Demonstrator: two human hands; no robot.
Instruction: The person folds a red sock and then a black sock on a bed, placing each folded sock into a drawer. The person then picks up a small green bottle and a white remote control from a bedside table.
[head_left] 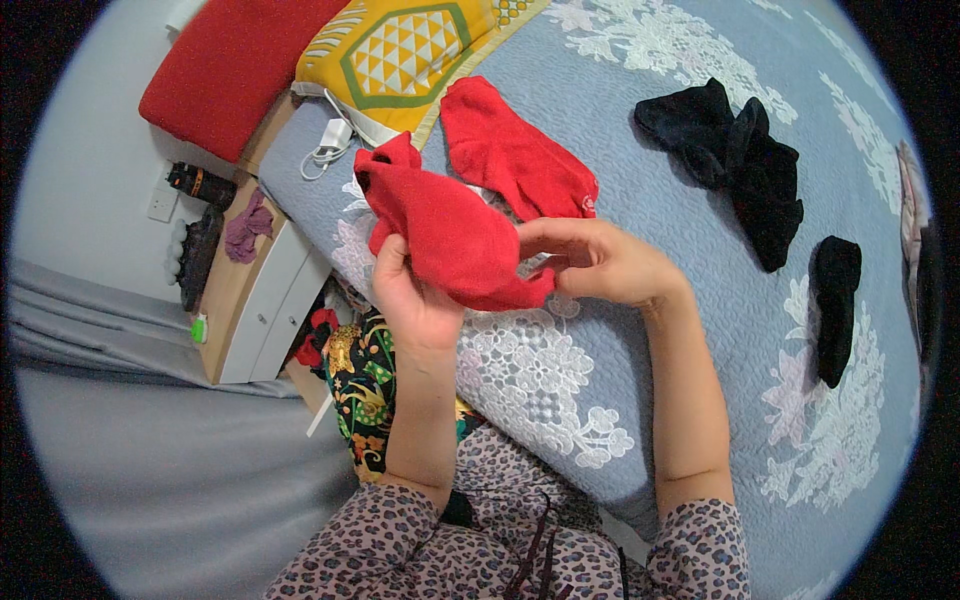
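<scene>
A red sock (455,235) is held up between my two hands over the near edge of the bed. My left hand (412,300) supports it from below, thumb on top of the cloth. With bent fingers, my right hand (600,262) pinches the sock's end on the right. Just beyond lies another red sock (515,150) flat on the bedspread, partly covered by the held one. Farther right rest a crumpled black pair of socks (735,160) and a single folded black sock (838,310).
The bed has a blue quilted spread (610,370) with white lace flowers. A yellow patterned pillow (400,60), a red cushion (235,70) and a white charger (335,135) lie at the far left. A nightstand (265,300) holding a dark bottle (200,185) and purple cloth stands left.
</scene>
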